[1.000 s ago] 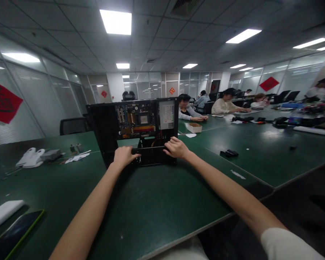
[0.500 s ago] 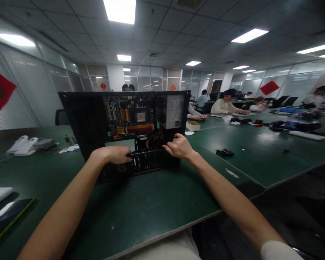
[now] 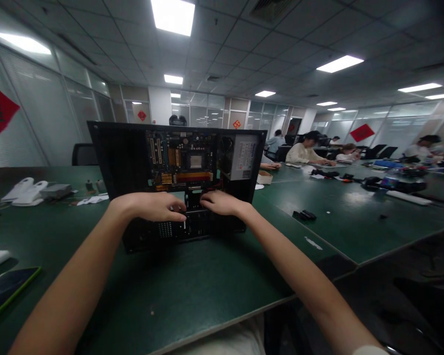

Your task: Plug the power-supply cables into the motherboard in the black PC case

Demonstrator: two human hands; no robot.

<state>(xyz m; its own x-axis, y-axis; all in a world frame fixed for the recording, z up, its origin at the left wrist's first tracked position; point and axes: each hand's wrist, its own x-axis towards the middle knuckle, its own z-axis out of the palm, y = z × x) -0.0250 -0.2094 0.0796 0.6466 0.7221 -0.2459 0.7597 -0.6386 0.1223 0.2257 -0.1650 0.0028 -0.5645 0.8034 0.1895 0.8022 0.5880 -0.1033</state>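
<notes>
A black computer case [image 3: 120, 162] stands open toward me on the table. Inside it are a motherboard [image 3: 187, 143] and a grey power supply [image 3: 243, 157]. My left hand [image 3: 153, 206] is at the drive bay [image 3: 198, 224], its thumb apart from the bent fingers and nothing visible between them. Reaching into the case below the motherboard, my right hand [image 3: 222, 202] has its fingers drawn together where the cables run. Its fingertips are partly hidden, so what they pinch does not show.
The green table [image 3: 207, 286] carries a white device [image 3: 25, 192] and a green-edged phone [image 3: 11, 291] on the left. A small box [image 3: 265, 177] and black parts [image 3: 304, 215] lie to the right. Several people sit farther back, one in a pale top [image 3: 301, 154].
My right hand has moved left from the case's right side into the cable area, and its fist has loosened. My left hand's thumb and fingers have parted at the drive bay.
</notes>
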